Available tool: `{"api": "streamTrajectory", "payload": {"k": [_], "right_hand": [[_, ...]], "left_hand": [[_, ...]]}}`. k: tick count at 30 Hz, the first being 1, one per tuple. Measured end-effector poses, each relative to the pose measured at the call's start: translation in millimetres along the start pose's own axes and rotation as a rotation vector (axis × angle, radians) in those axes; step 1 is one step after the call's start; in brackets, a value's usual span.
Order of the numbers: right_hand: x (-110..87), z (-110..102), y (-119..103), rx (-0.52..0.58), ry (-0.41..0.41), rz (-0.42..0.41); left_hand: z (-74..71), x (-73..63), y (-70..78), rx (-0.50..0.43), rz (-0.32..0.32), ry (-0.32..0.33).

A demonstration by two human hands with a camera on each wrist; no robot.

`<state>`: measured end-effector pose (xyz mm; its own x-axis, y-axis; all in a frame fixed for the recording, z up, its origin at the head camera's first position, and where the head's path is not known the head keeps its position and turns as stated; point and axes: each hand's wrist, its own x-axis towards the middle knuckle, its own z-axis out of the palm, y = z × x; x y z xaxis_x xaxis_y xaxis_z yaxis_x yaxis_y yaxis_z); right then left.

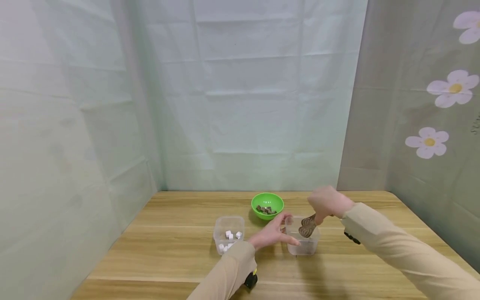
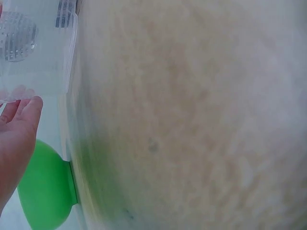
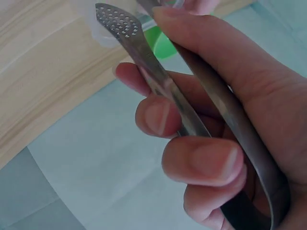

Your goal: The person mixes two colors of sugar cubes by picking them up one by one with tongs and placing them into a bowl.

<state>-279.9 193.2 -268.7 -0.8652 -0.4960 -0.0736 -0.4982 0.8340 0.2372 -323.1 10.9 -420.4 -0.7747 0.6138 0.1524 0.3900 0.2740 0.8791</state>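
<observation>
Curled around a metal pair of tongs (image 3: pixel 165 88), my right hand (image 1: pixel 327 203) has its thumb on one arm and its fingers on the other. The tongs' perforated ends stand a little apart over a clear plastic container (image 1: pixel 303 249), with nothing seen between them. My left hand (image 1: pixel 273 233) grips that container from its left side, thumb toward the front and fingers toward the back. In the left wrist view, fingertips (image 2: pixel 33 108) touch its clear wall. Behind the left hand sits a green bowl (image 1: pixel 267 201) with several brown cubes (image 1: pixel 266 210).
Left of the left forearm stands another clear plastic container (image 1: pixel 229 221) with several white cubes (image 1: pixel 228 234) in it. All stand on a wood-grain table (image 1: pixel 180 241). Pale cloth (image 1: pixel 247 125) hangs behind the table and at its sides.
</observation>
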Motion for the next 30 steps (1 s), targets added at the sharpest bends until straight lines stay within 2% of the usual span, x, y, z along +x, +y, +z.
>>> {"api": "streamTrajectory", "payload": {"k": [3,10,24,27,30], "right_hand": [[3.0,2.0,-4.9,-0.054,0.011,-0.004],[9.9,9.2,-15.0,-0.188,-0.027,0.025],[15.9,14.7,-26.3,-0.326,-0.067,0.029],[15.7,15.0,-26.1,-0.330,-0.072,0.015],[14.3,15.0,-23.0,-0.272,-0.070,-0.001]], "left_hand": [[-0.7,0.3,0.1,-0.004,0.004,-0.005],[-0.3,1.3,-1.8,-0.029,0.020,-0.016],[1.7,3.3,-1.8,-0.081,0.026,-0.019],[1.8,3.0,-1.3,-0.077,0.028,-0.018],[1.3,2.0,-0.7,-0.069,0.031,-0.018]]}}
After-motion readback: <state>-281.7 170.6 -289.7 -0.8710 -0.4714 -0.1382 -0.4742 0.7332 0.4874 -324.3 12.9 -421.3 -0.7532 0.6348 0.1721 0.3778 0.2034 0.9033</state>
